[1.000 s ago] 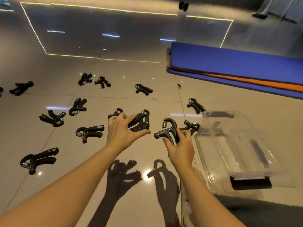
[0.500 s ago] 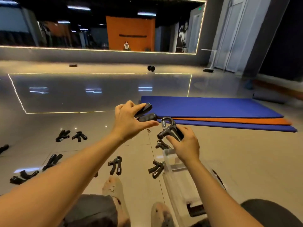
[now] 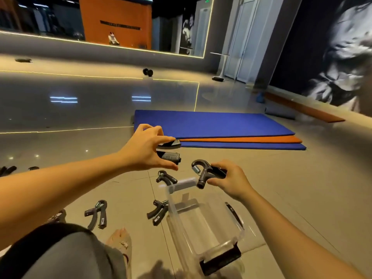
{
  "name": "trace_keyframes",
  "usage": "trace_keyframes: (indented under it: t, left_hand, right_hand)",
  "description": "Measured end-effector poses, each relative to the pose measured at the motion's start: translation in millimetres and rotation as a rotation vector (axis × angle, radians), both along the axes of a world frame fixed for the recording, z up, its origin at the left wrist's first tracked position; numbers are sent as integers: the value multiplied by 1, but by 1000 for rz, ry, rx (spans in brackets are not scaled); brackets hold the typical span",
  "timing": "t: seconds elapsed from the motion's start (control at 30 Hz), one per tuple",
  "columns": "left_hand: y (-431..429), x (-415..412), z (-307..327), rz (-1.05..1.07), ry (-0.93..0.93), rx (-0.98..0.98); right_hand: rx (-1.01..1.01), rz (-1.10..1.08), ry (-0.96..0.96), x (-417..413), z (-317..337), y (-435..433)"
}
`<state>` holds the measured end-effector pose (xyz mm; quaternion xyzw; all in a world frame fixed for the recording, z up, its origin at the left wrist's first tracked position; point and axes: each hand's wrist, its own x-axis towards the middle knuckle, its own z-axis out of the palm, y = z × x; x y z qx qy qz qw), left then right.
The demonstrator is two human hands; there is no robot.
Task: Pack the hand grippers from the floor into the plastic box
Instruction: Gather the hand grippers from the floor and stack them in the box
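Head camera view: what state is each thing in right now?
Clear plastic box: on the floor, open, looks empty.
Left hand: holds a black hand gripper in the air.
Right hand: holds a black spring hand gripper near the box's far end.
Black hand grippers on the tiles: lying loose, unpacked.
Blue and orange mats: stacked flat.

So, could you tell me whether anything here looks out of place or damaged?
Nothing looks damaged or spilled. Loose hand grippers lie scattered on the floor, as the job expects, and the plastic box sits open, seemingly empty.
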<state>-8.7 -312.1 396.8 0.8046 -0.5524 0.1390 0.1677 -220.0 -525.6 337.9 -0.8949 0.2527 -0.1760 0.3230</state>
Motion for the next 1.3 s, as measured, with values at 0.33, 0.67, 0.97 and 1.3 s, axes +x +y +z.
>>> trace_keyframes:
  t: [0.33, 0.67, 0.97, 1.3]
  left_hand:
    - [-51, 70, -171, 15, 224, 178]
    - [-71, 81, -299, 67, 426, 136]
    - [-110, 100, -316, 0, 477, 92]
    - [-174, 131, -324, -115, 404, 114]
  right_hand:
    - [210, 2, 159, 50, -174, -54]
    - [250, 47, 217, 83, -267, -72]
    - [317, 11, 301, 99, -311, -82]
    - [131, -13, 416, 131, -350, -116]
